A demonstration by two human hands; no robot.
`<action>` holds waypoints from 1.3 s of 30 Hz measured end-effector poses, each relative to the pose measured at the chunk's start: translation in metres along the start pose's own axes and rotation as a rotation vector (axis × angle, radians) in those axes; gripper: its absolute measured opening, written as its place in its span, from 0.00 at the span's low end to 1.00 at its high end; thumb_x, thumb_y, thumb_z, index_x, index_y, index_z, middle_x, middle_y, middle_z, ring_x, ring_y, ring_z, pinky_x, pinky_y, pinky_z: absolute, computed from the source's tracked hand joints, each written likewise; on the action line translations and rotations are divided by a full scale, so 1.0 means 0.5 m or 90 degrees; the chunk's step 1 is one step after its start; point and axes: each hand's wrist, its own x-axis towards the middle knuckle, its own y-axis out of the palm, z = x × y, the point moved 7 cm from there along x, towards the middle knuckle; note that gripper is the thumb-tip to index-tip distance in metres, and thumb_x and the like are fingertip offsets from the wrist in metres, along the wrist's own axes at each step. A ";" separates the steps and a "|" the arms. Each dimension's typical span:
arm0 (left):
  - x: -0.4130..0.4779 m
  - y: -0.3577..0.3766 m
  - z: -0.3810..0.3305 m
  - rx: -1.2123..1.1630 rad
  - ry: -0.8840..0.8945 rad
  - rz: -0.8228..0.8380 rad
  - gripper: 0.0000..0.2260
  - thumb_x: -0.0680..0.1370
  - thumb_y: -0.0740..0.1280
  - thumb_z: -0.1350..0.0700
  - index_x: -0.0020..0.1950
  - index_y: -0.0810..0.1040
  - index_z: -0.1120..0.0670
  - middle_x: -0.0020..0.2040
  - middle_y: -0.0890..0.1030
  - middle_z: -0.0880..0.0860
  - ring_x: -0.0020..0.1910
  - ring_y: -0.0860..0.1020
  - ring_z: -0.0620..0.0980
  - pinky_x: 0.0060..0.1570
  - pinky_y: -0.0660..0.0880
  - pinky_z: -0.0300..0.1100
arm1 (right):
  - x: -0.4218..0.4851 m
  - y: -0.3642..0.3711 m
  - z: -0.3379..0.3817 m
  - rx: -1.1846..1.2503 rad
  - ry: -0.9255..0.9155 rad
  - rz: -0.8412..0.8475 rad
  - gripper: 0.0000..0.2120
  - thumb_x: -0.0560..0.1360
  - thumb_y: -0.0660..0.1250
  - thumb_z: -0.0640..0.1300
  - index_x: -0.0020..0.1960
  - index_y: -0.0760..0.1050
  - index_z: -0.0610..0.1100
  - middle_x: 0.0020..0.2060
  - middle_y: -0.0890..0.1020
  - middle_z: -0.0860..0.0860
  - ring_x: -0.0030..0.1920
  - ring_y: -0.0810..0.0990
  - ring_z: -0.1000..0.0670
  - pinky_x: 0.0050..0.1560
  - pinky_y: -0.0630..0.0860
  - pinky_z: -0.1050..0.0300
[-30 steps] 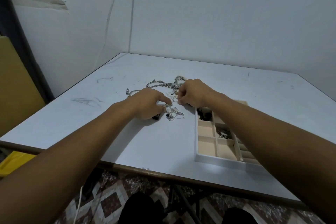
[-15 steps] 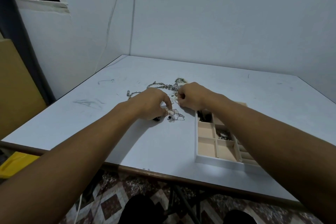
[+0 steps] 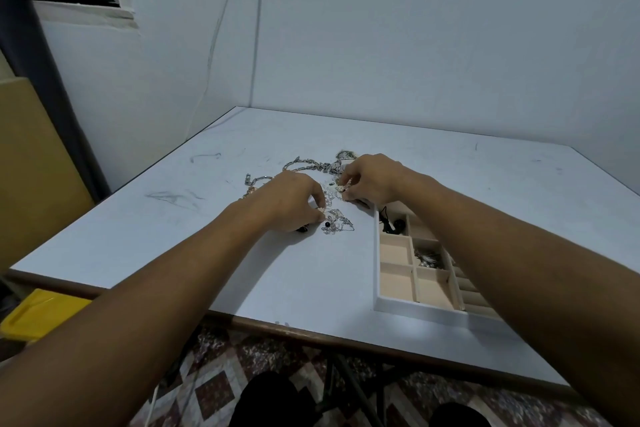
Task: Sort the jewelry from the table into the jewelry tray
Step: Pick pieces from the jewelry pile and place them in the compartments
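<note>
Patterned floor tiles point(image 3: 221, 388) and a yellow bin point(image 3: 38, 315) show below the near edge of a white, scuffed desk point(image 3: 207, 236). Nearer than the fingers and to their right, a white-rimmed tray point(image 3: 415, 309) lies flat on the desk. Its beige-lined compartments are partly hidden under the right forearm. One middle compartment holds small silver pieces point(image 3: 429, 258), and the far-left compartment, just right of the fingers, holds a dark item point(image 3: 391, 224).

Both arms reach forward to the jewelry point(image 3: 337, 222), a loose heap spread on the desk left of the tray's far end. The left hand point(image 3: 291, 199) rests knuckles-up, its fingers point(image 3: 317, 198) drawn together in a pinch on a small pale piece at the heap's near edge. Just right of and below those fingertips lies a tangle of fine silver strands with a dark bead. The right hand point(image 3: 374, 180) sits just beyond, its fingers point(image 3: 346, 177) curled and pinching another small pale piece. Fine strands lie on the desk between the two pinches.

Past the left fingers and to their left, a heavy silver link chain point(image 3: 304, 163) curves across the desk, and a darker clump lies just behind the right fingers. A bare pale wall point(image 3: 415, 45) rises beyond, with a thin cable point(image 3: 221, 17) running down it.
</note>
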 end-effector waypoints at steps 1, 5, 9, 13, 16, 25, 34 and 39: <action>-0.001 -0.001 -0.002 -0.003 -0.005 0.001 0.10 0.75 0.70 0.48 0.55 0.80 0.49 0.56 0.79 0.53 0.52 0.73 0.48 0.45 0.67 0.39 | 0.001 -0.001 0.001 0.002 0.002 -0.001 0.13 0.71 0.72 0.53 0.56 0.79 0.55 0.50 0.80 0.54 0.57 0.75 0.49 0.63 0.69 0.46; -0.002 -0.004 -0.002 -0.024 -0.022 0.000 0.10 0.75 0.71 0.49 0.55 0.81 0.48 0.56 0.79 0.53 0.50 0.73 0.48 0.43 0.66 0.38 | 0.006 0.000 0.005 0.009 0.004 -0.007 0.11 0.71 0.73 0.51 0.52 0.78 0.53 0.50 0.81 0.53 0.56 0.76 0.48 0.63 0.69 0.45; -0.001 -0.004 -0.002 -0.029 -0.032 0.002 0.11 0.75 0.68 0.50 0.56 0.81 0.47 0.56 0.79 0.52 0.55 0.75 0.50 0.45 0.67 0.38 | 0.009 0.005 0.004 0.017 0.001 0.010 0.12 0.71 0.72 0.50 0.53 0.77 0.54 0.49 0.81 0.53 0.54 0.76 0.48 0.63 0.70 0.43; 0.003 0.008 0.002 -0.033 -0.034 0.012 0.10 0.74 0.69 0.46 0.54 0.80 0.46 0.52 0.81 0.52 0.54 0.75 0.49 0.46 0.69 0.40 | 0.010 0.006 0.005 -0.003 0.002 0.016 0.12 0.72 0.71 0.51 0.55 0.77 0.54 0.50 0.82 0.53 0.54 0.75 0.49 0.64 0.69 0.44; 0.005 0.011 0.005 -0.040 -0.041 0.014 0.10 0.74 0.70 0.46 0.52 0.80 0.47 0.51 0.81 0.52 0.52 0.75 0.49 0.45 0.69 0.41 | 0.010 0.005 0.005 -0.002 0.001 0.007 0.09 0.72 0.71 0.50 0.51 0.76 0.53 0.50 0.80 0.53 0.55 0.75 0.48 0.63 0.69 0.45; 0.002 0.003 -0.003 -0.060 -0.018 -0.007 0.04 0.75 0.70 0.51 0.43 0.81 0.50 0.47 0.82 0.50 0.48 0.75 0.46 0.42 0.68 0.39 | 0.004 0.008 0.008 -0.031 0.007 0.012 0.12 0.75 0.68 0.51 0.57 0.75 0.53 0.55 0.79 0.53 0.59 0.73 0.48 0.63 0.65 0.45; 0.000 -0.025 0.017 -0.156 -0.023 -0.050 0.05 0.75 0.71 0.49 0.46 0.85 0.47 0.44 0.84 0.48 0.48 0.79 0.45 0.43 0.73 0.37 | -0.010 0.006 0.013 -0.011 0.007 0.022 0.09 0.75 0.67 0.48 0.53 0.70 0.49 0.48 0.76 0.54 0.51 0.72 0.48 0.53 0.61 0.50; -0.003 -0.041 0.029 -0.201 -0.044 -0.079 0.04 0.74 0.72 0.52 0.47 0.85 0.48 0.46 0.85 0.48 0.48 0.79 0.43 0.47 0.75 0.38 | -0.016 0.000 0.013 0.011 -0.001 0.001 0.11 0.74 0.69 0.48 0.55 0.73 0.48 0.48 0.78 0.54 0.50 0.72 0.49 0.52 0.61 0.51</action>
